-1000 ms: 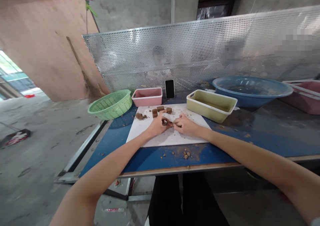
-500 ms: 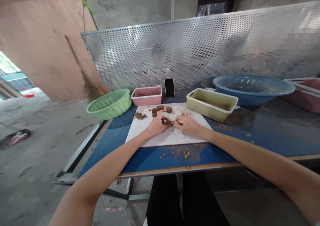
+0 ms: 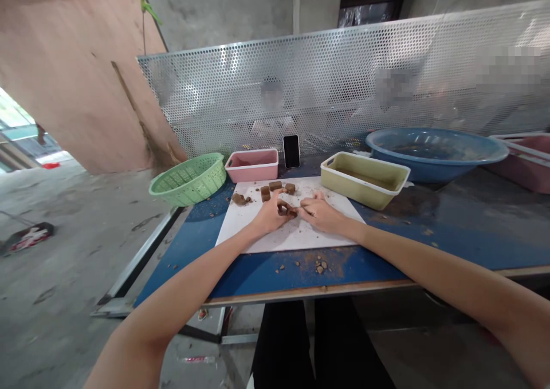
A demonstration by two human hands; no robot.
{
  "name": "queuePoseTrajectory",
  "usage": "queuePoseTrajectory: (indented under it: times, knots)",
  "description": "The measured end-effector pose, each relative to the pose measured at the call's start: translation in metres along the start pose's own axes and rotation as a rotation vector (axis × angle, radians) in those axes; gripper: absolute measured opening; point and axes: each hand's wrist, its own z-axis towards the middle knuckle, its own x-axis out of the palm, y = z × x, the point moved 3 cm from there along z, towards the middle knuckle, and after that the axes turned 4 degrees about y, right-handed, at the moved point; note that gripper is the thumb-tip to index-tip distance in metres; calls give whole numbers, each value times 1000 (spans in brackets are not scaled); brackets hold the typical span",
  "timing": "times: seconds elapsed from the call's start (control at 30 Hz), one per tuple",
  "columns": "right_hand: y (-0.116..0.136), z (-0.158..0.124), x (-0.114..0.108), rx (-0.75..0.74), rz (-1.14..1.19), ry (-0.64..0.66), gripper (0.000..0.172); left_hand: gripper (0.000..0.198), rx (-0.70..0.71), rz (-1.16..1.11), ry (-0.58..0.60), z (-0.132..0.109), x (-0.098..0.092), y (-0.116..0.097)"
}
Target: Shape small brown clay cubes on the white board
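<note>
On the white board (image 3: 258,239), my left hand (image 3: 270,212) curls its fingers around a small brown lump of clay (image 3: 292,212). Close by on the right, my right hand (image 3: 320,212) is closed, its fingertips almost meeting that lump; whatever they pinch is too small to make out. Several short brown clay blocks (image 3: 275,186) sit behind my left hand. A rougher clay lump (image 3: 239,199) lies with crumbs near the board's left edge.
Behind the board stand a green basket (image 3: 189,178), a pink bin (image 3: 252,173), a phone (image 3: 291,151) and a yellow-green bin (image 3: 365,185). A large blue basin (image 3: 433,160) is at right. Loose crumbs (image 3: 320,266) dot the blue table's front; a perforated metal screen (image 3: 240,97) rises at the back.
My right fingers have shifted very slightly beside the clay. Both arms and the things on the table keep their places.
</note>
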Motion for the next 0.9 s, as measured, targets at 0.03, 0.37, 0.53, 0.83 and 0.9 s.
queuePoseTrajectory:
  times: [0.03, 0.37, 0.53, 0.83, 0.9]
  knots:
    - [0, 1, 1, -5, 8, 29, 49, 82, 0, -8, -2, 0, 0, -1]
    - [-4, 2, 4, 13, 20, 31, 50, 77, -24, -11, -1, -1, 0, -4]
    - [-7, 3, 4, 64, 2, -2, 49, 76, -19, -19, -6, -1, 0, -3]
    - [0, 0, -5, 18, 98, -30, 48, 75, -14, -23, -13, 0, 2, -4]
    - [-2, 0, -5, 58, 113, -69, 48, 76, -21, -23, -7, -1, 1, -5]
